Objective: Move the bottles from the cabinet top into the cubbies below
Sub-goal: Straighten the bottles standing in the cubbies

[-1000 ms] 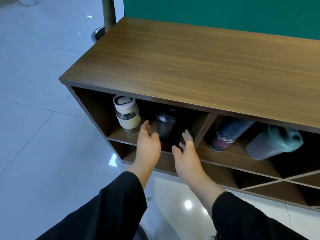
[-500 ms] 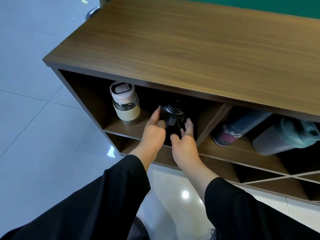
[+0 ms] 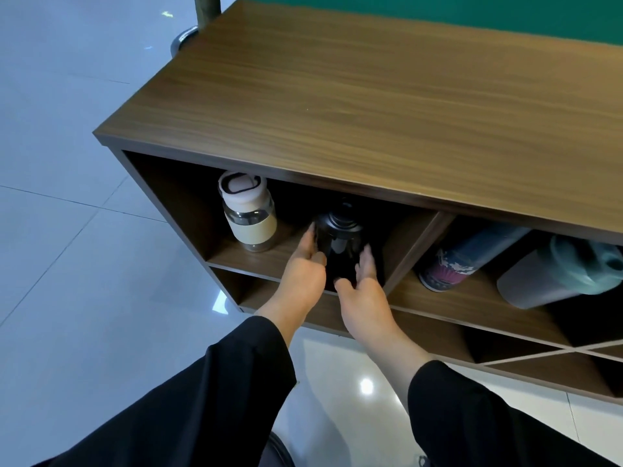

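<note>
A black bottle stands upright in the upper left cubby of the wooden cabinet. My left hand presses against its left side and my right hand against its right side, thumb at the front, so the bottle is held between them. A cream and clear bottle with a white lid stands to its left in the same cubby. In the cubby to the right, a blue and pink bottle and a grey bottle with a teal lid lie tilted. No bottles stand on the visible part of the cabinet top.
A slanted divider separates the two upper cubbies. Lower cubbies with diagonal dividers run beneath. A green wall backs the cabinet. A pole with a metal base stands at the far left corner on the glossy tiled floor.
A second ago both hands hovered open in front of the cubby. They then reached in and closed around the black bottle, where they still rest. The view has shifted.
</note>
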`<action>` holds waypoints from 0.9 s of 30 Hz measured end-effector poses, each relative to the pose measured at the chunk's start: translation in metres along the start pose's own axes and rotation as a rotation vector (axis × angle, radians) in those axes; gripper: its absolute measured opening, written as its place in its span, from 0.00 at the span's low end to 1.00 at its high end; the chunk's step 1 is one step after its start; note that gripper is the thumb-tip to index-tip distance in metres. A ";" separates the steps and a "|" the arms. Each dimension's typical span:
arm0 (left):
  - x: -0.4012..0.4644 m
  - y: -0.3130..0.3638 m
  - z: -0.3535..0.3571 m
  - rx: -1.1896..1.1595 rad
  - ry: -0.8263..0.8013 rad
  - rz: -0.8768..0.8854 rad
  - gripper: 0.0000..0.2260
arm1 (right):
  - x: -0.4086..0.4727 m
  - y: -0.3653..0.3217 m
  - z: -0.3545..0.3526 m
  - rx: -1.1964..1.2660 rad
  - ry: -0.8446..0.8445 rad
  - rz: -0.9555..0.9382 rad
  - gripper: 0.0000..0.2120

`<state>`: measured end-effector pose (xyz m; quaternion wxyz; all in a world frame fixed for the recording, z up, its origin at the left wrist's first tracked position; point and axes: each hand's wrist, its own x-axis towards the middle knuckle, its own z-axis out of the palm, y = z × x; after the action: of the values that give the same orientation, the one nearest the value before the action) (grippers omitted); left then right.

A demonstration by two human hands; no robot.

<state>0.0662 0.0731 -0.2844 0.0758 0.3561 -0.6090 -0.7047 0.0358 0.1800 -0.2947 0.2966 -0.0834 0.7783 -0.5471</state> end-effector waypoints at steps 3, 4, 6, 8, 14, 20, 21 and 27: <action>-0.010 0.005 -0.012 0.056 0.116 -0.020 0.20 | -0.020 0.000 0.002 -0.043 0.062 0.024 0.32; -0.010 0.005 -0.021 0.079 0.205 -0.028 0.16 | -0.028 0.001 0.005 -0.060 0.082 0.021 0.28; -0.011 0.005 -0.041 0.097 0.396 -0.010 0.12 | -0.038 0.002 0.013 -0.082 0.087 -0.006 0.21; -0.015 0.009 -0.062 0.131 0.542 0.075 0.15 | -0.041 -0.002 0.024 -0.102 0.047 -0.036 0.16; -0.003 0.022 -0.111 0.209 0.610 0.207 0.09 | -0.019 -0.033 0.068 -0.030 -0.136 -0.059 0.25; 0.030 0.031 -0.126 0.095 0.419 0.044 0.22 | 0.015 -0.048 0.102 0.026 -0.195 0.007 0.32; 0.035 0.028 -0.129 0.087 0.378 0.021 0.24 | 0.018 -0.046 0.107 0.023 -0.197 0.003 0.32; 0.028 0.011 -0.133 0.029 0.236 0.060 0.21 | 0.031 -0.042 0.117 -0.036 -0.176 -0.047 0.34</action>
<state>0.1207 -0.0520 -0.2866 0.1626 0.4192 -0.6165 -0.6464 0.0673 0.0561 -0.2946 0.3496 -0.1546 0.7567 -0.5304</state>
